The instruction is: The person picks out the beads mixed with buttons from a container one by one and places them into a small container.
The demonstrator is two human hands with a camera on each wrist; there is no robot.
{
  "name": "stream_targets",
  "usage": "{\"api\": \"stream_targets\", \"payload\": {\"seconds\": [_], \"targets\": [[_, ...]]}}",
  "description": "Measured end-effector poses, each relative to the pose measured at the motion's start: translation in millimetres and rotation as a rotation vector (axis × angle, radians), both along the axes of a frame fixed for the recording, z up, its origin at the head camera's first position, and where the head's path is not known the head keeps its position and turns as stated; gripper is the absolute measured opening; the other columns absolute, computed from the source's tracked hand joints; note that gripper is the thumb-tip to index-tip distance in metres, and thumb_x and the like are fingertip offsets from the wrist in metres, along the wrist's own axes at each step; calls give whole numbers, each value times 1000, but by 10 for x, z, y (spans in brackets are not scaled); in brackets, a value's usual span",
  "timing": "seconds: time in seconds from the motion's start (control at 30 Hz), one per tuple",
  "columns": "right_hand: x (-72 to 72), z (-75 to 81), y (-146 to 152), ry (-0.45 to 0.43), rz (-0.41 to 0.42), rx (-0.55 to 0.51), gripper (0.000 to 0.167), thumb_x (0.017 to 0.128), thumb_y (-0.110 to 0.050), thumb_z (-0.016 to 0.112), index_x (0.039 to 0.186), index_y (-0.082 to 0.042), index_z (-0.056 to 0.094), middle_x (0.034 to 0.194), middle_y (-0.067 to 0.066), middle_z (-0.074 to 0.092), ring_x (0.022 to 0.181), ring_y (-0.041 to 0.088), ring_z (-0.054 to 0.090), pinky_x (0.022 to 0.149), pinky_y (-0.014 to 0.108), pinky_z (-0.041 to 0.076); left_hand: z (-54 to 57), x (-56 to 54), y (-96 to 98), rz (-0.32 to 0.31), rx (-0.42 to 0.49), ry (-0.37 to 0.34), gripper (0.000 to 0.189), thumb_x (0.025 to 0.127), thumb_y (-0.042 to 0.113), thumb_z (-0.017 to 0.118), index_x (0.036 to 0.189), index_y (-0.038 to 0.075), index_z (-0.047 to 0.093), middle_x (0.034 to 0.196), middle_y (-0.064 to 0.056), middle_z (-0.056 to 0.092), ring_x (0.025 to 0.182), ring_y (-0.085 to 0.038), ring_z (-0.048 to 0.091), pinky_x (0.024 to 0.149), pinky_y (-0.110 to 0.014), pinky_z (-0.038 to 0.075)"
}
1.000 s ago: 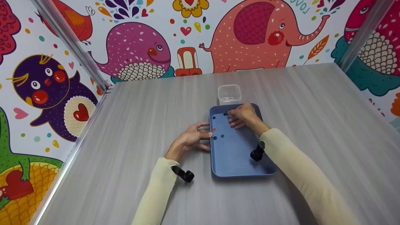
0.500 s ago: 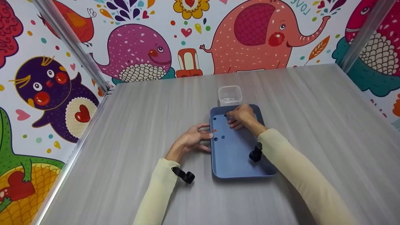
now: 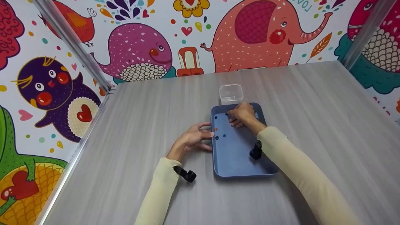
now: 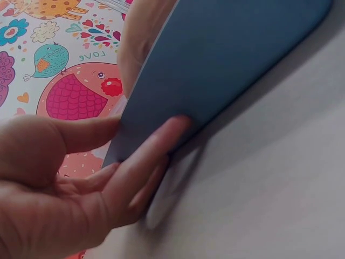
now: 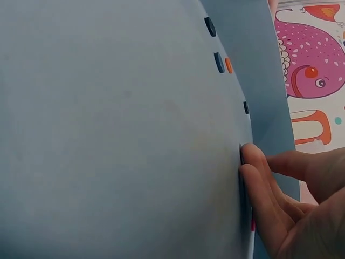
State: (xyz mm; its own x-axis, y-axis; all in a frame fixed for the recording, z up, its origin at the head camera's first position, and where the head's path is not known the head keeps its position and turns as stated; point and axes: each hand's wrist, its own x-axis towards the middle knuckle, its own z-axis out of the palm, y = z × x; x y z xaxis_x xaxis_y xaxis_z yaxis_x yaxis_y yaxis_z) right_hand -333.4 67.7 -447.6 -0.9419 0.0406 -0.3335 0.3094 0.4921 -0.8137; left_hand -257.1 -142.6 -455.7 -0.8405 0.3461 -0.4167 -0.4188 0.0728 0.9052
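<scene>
A blue rectangular tray (image 3: 240,159) lies on the table. My left hand (image 3: 195,137) rests against its left wall, thumb near the rim; in the left wrist view the fingers (image 4: 145,156) touch the wall's outside, low down. Inside the tray's far end, my right hand (image 3: 243,115) pinches a small dark button (image 3: 226,114) with its fingertips, low at the tray floor. The thumb tip is partly hidden behind a finger in the right wrist view. Near the left wall lie more buttons: dark ones (image 3: 216,117), an orange one (image 3: 216,129) and a blue one (image 3: 224,136).
A clear plastic container (image 3: 231,93) stands just beyond the tray's far edge. A grey wood-grain table (image 3: 150,109) spreads around. Printed wall panels (image 3: 190,37) border it at the back and sides. A pinkish-red bit (image 5: 253,222) shows beside the right hand's fingers.
The hands, tray and buttons hold nearly the same places across the frames. Only the head view shifts slightly.
</scene>
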Motion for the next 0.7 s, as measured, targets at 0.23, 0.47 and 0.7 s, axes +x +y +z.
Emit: {"api": "stream_targets", "payload": {"seconds": [0.23,0.47,0.7], "targets": [[-24,-10,16,3,19,-38,20,93,-13,66,101,5,68,55,1,68,45,12,66,47,29,60,-10,-9,-2,-9,-6,10,61,98,3,60,153,9,35,139,-22,56,112,-27,66,79,-46,65],[1,-2,52,4,14,-38,22,93,-14,64,102,5,68,59,3,69,48,13,68,50,30,61,-12,-4,-4,-10,14,7,60,98,2,59,152,7,34,143,-24,53,115,-29,65,74,-43,65],[32,52,94,-1,50,-67,25,92,-16,62,105,5,67,66,5,73,55,16,71,56,31,63,-7,-5,0,1,16,4,60,98,2,59,152,7,34,139,-23,56,113,-29,65,80,-48,64]]}}
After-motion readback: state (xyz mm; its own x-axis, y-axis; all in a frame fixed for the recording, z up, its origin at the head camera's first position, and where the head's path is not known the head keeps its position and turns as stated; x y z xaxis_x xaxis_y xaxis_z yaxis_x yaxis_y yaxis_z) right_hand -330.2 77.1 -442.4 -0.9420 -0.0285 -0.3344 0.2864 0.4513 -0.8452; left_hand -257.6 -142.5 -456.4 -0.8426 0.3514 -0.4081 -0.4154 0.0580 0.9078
